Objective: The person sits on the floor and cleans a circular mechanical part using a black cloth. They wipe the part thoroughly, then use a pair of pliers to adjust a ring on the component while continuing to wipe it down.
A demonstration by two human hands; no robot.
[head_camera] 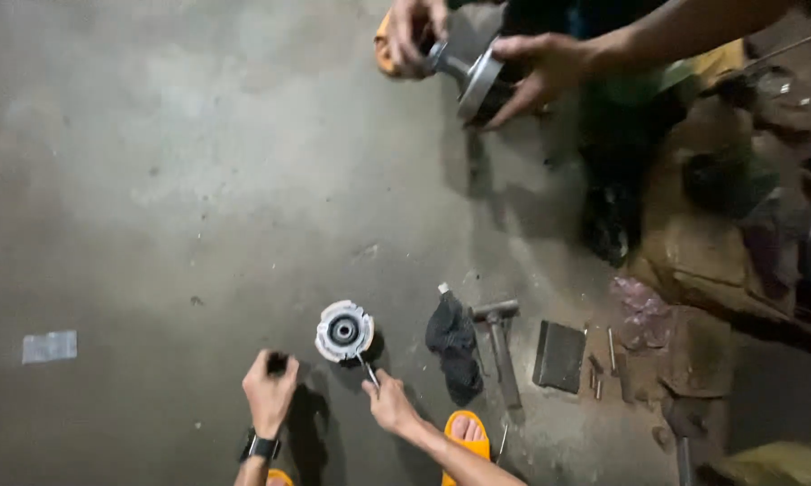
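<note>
Left hand (269, 392) fisted; right hand (389, 405) holds thin tool (368, 369) at round hub (343, 330)

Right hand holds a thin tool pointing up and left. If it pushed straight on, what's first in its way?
Probably the round white hub: the right hand aims its thin metal tool at its lower edge, seemingly touching it already.

Right hand (390, 405) holding thin tool (369, 370) at round hub (343, 331), left hand (269, 393) perhaps fisted

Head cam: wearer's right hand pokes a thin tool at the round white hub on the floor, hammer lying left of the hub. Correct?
Not quite. The head view shows the hammer lying right of the round white hub, past the dark rag. The rest holds: the right hand has a thin tool at the hub on the floor.
</note>
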